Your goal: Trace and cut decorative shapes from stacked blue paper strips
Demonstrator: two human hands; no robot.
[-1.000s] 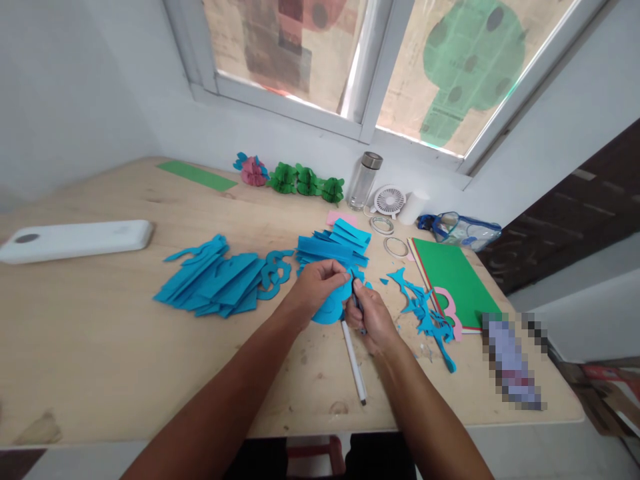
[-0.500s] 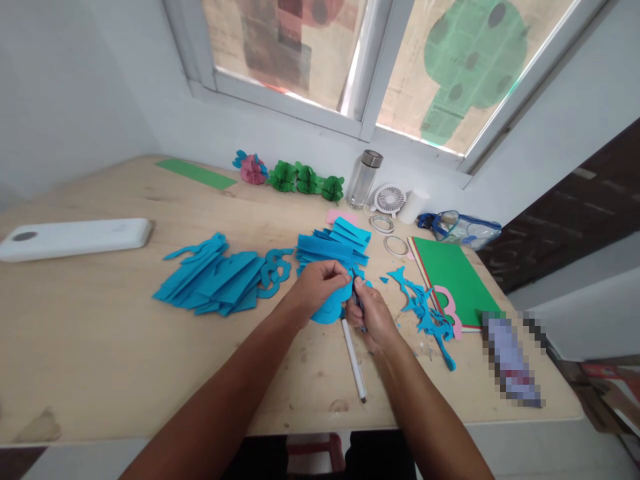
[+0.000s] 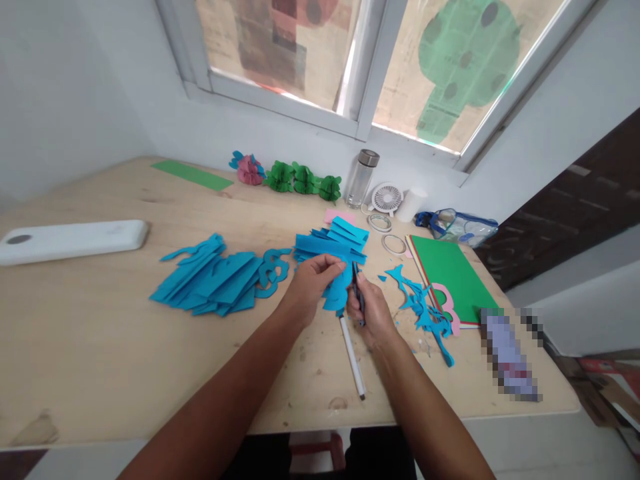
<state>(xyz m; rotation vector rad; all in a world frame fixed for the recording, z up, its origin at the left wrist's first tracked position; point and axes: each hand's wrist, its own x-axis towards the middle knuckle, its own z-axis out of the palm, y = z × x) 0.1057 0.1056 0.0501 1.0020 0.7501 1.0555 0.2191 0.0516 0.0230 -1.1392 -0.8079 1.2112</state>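
Left grip point(image 3: 311, 281) pinches a wavy-edged blue paper piece point(image 3: 337, 294) near the middle of the frame; my right grip point(image 3: 373, 308) wraps round slim dark scissors point(image 3: 359, 300), blades beside the paper's right edge. From my remote view, a slender white marker point(image 3: 353, 358) lies below on the pale wooden bench point(image 3: 200, 367), and a pile of folded blue paper point(image 3: 220, 283) sits left of centre.
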